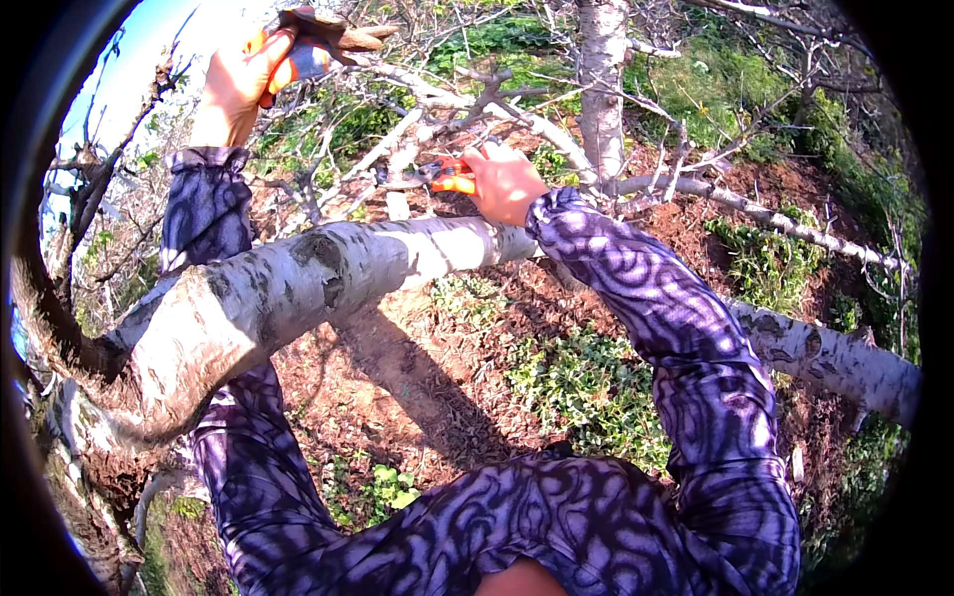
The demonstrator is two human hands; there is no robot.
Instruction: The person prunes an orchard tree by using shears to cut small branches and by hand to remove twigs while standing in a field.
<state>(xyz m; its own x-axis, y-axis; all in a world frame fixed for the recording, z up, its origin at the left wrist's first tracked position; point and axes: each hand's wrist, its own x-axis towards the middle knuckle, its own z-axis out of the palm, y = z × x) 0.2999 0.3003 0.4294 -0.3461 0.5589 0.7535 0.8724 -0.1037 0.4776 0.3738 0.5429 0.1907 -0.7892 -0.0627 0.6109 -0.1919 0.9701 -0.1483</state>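
Beyond the thick pale-barked limb (358,257), my right hand (507,182) grips pruning shears (447,176) with orange handles. Their blades point left among thin branches; whether they touch a twig cannot be told. My left hand (242,82) is raised at the upper left, its fingers closed around an orange-and-grey object (302,63) whose kind is unclear. A brown, bark-like piece (335,28) sticks out above that hand; strong glare blurs the grip. My left forearm passes behind the limb, while my right forearm crosses over it.
An upright pale trunk (602,82) stands farther off, with a bare branch (775,216) reaching right. Dark, crooked branches (86,186) rise at the left edge. Below lie reddish soil with dry litter (417,372) and low green plants (596,395).
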